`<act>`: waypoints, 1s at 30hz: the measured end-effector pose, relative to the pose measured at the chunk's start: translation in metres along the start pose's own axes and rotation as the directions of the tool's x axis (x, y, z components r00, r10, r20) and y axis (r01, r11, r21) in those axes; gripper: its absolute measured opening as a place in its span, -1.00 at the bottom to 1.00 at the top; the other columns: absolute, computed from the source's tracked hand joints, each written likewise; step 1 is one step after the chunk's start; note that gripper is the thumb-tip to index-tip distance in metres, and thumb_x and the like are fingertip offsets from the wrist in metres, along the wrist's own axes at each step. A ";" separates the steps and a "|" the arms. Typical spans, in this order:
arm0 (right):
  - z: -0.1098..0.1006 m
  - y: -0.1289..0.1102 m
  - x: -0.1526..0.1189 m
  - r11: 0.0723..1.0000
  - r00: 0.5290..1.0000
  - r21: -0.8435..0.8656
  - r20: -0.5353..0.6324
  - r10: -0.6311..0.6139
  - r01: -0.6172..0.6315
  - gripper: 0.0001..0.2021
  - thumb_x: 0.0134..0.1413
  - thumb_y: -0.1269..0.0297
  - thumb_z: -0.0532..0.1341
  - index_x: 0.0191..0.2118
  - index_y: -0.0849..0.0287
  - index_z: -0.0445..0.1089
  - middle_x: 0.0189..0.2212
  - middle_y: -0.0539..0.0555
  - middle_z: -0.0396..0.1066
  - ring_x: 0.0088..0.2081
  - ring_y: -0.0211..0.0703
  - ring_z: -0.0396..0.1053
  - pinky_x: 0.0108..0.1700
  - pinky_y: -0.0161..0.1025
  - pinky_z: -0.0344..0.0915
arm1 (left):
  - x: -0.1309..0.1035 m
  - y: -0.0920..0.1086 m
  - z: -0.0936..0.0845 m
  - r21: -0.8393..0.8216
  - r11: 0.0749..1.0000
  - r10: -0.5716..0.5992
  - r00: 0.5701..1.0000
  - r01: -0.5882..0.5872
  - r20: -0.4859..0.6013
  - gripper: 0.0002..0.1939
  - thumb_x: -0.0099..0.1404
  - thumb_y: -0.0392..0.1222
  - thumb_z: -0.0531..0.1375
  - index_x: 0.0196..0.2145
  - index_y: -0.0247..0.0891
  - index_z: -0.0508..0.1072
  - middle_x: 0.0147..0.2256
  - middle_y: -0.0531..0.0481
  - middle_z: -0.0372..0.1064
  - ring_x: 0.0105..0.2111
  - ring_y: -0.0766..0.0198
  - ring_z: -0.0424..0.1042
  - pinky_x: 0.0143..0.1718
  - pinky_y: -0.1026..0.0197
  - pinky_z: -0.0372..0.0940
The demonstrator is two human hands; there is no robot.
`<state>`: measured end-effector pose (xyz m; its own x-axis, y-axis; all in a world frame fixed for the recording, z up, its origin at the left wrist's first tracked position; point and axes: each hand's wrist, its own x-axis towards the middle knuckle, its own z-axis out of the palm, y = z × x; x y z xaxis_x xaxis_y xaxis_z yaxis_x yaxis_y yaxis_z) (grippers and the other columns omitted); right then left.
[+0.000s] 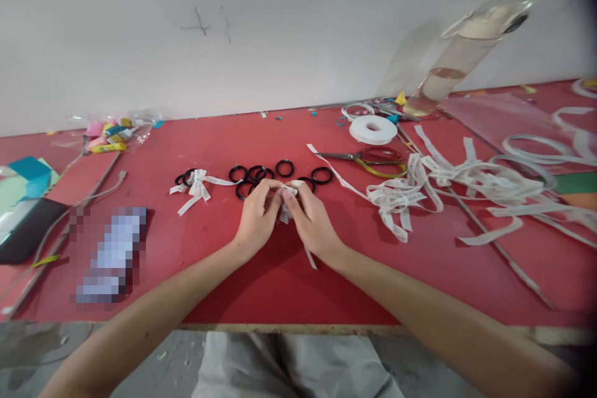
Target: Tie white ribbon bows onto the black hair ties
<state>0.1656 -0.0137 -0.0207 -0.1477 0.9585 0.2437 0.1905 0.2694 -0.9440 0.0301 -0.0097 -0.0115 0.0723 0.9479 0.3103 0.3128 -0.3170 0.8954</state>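
My left hand (259,211) and my right hand (311,217) meet over the red table, both closed with fingertips pinched on a white printed ribbon (285,215). One ribbon end hangs below my right palm. Just beyond my fingers lie several black hair ties (257,174), some overlapping. Another hair tie (321,175) rests right of my right hand; whether one is inside my grip is hidden. To the left lies a white ribbon bow (198,186) with black hair ties beside it.
Scissors (373,160) and a white ribbon spool (373,130) lie to the right, near a heap of cut ribbons (401,199). A water bottle (459,62) leans at the wall. On the left are a blurred-out phone-like object (114,255), a cable (88,199) and a bag of small colourful items (112,134).
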 end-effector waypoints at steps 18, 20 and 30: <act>0.014 0.000 0.012 0.929 0.997 0.363 0.014 0.077 -0.077 -0.87 0.20 0.15 0.15 -0.21 0.05 0.34 -0.24 0.03 0.47 -0.18 -0.13 0.45 -0.06 -0.16 0.42 | 0.014 -0.006 0.003 -0.050 0.999 -0.029 0.977 0.018 -0.213 -0.86 0.44 -0.12 0.09 -0.22 -0.21 0.38 -0.31 0.02 0.42 -0.38 0.37 0.39 -0.36 0.32 0.29; 0.011 0.002 0.015 0.924 0.996 0.373 0.056 0.069 -0.085 -0.86 0.11 0.21 0.22 -0.20 0.05 0.36 -0.24 0.03 0.48 -0.14 -0.09 0.46 -0.01 -0.11 0.42 | 0.017 -0.007 -0.001 -0.044 0.999 -0.014 0.977 0.005 -0.214 -0.86 0.43 -0.13 0.09 -0.23 -0.22 0.39 -0.30 0.01 0.42 -0.35 0.36 0.40 -0.33 0.32 0.29; -0.001 0.002 0.022 0.897 0.994 0.430 0.069 0.082 -0.103 -0.80 -0.01 0.30 0.32 -0.20 0.06 0.42 -0.29 -0.01 0.48 -0.18 -0.17 0.47 0.01 -0.11 0.42 | 0.024 -0.009 -0.007 -0.200 0.978 -0.099 0.977 0.061 -0.188 -0.82 0.41 -0.06 0.14 -0.27 -0.21 0.41 -0.41 0.07 0.30 -0.49 0.42 0.25 -0.50 0.36 0.18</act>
<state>0.1635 0.0077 -0.0172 -0.1980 0.9686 0.1501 -0.2313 0.1026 -0.9674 0.0230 0.0159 -0.0095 -0.1384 0.9516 0.2746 0.1210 -0.2589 0.9583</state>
